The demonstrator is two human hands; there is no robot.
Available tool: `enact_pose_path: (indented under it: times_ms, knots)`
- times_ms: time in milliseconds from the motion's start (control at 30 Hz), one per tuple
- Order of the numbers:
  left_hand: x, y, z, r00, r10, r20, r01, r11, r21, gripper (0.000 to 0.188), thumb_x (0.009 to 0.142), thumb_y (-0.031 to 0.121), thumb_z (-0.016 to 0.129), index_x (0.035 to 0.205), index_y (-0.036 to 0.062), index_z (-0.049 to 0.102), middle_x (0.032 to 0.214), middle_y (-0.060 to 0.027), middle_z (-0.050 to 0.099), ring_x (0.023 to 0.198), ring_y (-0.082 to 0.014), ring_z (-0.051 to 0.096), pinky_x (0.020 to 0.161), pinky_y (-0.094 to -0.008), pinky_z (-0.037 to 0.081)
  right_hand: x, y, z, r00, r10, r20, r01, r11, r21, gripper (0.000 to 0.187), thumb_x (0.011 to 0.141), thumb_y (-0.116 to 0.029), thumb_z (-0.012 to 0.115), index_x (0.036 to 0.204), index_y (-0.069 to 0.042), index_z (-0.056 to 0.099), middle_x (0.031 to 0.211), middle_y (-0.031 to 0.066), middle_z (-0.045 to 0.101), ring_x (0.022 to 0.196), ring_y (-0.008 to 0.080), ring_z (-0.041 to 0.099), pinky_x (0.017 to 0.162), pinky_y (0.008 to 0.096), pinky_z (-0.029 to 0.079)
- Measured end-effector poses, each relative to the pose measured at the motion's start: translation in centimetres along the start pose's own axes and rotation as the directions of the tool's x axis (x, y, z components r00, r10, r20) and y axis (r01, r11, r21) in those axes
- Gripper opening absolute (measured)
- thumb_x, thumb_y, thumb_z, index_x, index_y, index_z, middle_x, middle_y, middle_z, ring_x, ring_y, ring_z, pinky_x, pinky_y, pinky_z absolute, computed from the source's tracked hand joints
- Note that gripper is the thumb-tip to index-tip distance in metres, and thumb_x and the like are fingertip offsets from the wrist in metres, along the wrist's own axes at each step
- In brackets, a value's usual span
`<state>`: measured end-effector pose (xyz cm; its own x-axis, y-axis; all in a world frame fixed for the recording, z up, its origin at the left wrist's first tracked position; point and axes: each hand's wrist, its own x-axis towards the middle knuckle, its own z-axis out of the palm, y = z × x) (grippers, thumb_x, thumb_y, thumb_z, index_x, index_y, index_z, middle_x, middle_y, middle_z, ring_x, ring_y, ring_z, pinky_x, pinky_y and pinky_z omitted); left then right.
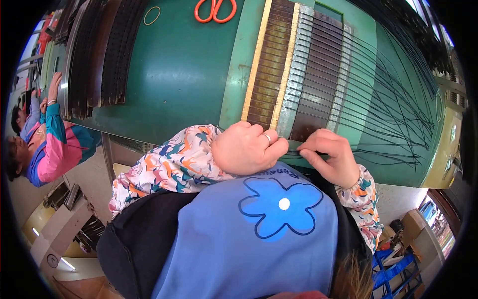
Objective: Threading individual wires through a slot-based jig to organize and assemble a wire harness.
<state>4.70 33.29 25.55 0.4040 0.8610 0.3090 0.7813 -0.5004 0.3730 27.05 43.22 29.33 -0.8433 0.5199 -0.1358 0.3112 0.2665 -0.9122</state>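
A slotted metal jig (294, 70) lies across the green work surface, with thin black wires (343, 74) set side by side in its slots. Their loose ends fan out and cross each other to the right. My left hand (251, 148), with a ring on one finger, is closed at the jig's near end; what its curled fingers hold is hidden. Just to its right, my right hand (332, 155) pinches a black wire between thumb and forefinger, close to the jig's near edge. Both hands are near the table's front edge.
Red-handled scissors (215, 11) and a rubber band (152, 15) lie at the back. Dark slotted strips (102, 55) stand stacked at the left. A dark wire bundle (413, 35) lies at the far right. Co-workers sit at the left, one in a pink and teal jacket (59, 149).
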Motion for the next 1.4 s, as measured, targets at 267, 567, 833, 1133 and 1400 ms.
enact_pose_path:
  times_ms: [267,567,833,1133,1400]
  knots:
    - [-0.1,-0.2,-0.5,0.999,-0.029,0.02,0.027,0.993,0.113,0.022,0.071,0.017,0.061,0.093,0.0125,0.06,0.07,0.0026,0.046,0.058,-0.013,0.049,0.049,-0.0277,0.04,-1.2,-0.1,-2.1,0.988,-0.06,-0.145,0.017,0.959,-0.284,0.007,0.082,0.003,0.066,0.087,0.0,0.068,0.082,0.01,0.064,0.075,0.0236,0.06,0.066,0.0326,0.048]
    - [-0.8,-0.8,-0.3,0.999,-0.031,-0.01,0.032,0.992,0.124,0.025,0.071,0.017,0.062,0.095,0.0101,0.063,0.068,0.0027,0.048,0.056,-0.0122,0.05,0.048,-0.0271,0.039,-1.0,-0.1,-2.5,0.948,0.202,-0.246,-0.248,0.954,-0.17,0.003,0.085,-0.001,0.066,0.087,0.0,0.064,0.076,0.0098,0.061,0.067,0.0211,0.058,0.059,0.0297,0.047]
    - [-0.1,-0.4,0.4,0.995,-0.069,-0.068,0.077,0.989,0.128,0.026,0.075,0.019,0.065,0.098,0.0086,0.067,0.063,0.0031,0.047,0.056,-0.012,0.051,0.048,-0.0273,0.04,1.7,1.1,-0.5,0.95,0.158,-0.27,-0.205,0.967,-0.153,0.007,0.086,-0.006,0.068,0.086,0.0,0.065,0.072,0.0088,0.06,0.06,0.0194,0.056,0.056,0.0296,0.045]
    - [0.4,-0.4,0.3,0.995,-0.096,-0.019,0.098,0.99,0.102,0.045,0.075,0.022,0.075,0.117,0.0084,0.067,0.06,0.002,0.046,0.051,-0.0137,0.049,0.045,-0.0291,0.04,2.3,1.4,0.3,0.936,0.178,-0.304,-0.257,0.936,-0.242,0.012,0.085,-0.012,0.07,0.082,-0.002,0.065,0.071,0.0089,0.06,0.058,0.0241,0.057,0.054,0.0336,0.046]
    - [0.5,-0.5,0.7,0.992,-0.118,0.043,0.112,0.986,0.124,0.049,0.077,0.023,0.075,0.123,0.0089,0.065,0.059,0.0011,0.046,0.05,-0.0145,0.05,0.045,-0.03,0.041,0.6,1.3,-2.2,0.9,0.292,-0.323,-0.396,0.858,-0.328,0.019,0.083,-0.017,0.073,0.075,-0.002,0.063,0.066,0.0096,0.058,0.054,0.0253,0.056,0.052,0.0354,0.044]
